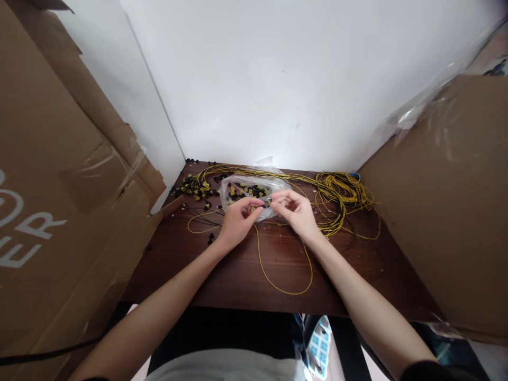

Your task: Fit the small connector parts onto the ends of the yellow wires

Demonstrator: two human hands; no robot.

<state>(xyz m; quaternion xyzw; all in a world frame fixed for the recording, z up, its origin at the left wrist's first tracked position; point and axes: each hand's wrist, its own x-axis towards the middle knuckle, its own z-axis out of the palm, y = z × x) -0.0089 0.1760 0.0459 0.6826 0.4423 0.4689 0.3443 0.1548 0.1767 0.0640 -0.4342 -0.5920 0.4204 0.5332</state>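
Note:
My left hand (241, 218) and my right hand (294, 210) meet over a clear plastic bag (227, 191), both with fingertips pinched together. Between them shows a small black connector (267, 203), partly covered by the fingers. From beneath the left fingertips a thin yellow wire (278, 288) drops in a wide loop toward me, then rises behind the right wrist. The exact grip on wire and connector is partly hidden. Inside the bag lie several black and yellow connectors (254, 189).
Black and yellow connectors (198, 189) are heaped at the left on the brown table (238, 275). A coil of yellow and black wires (343, 193) lies at the right. Cardboard walls (79, 174) flank both sides, with a white wall (254, 79) behind. A power strip (319, 346) shows below the table.

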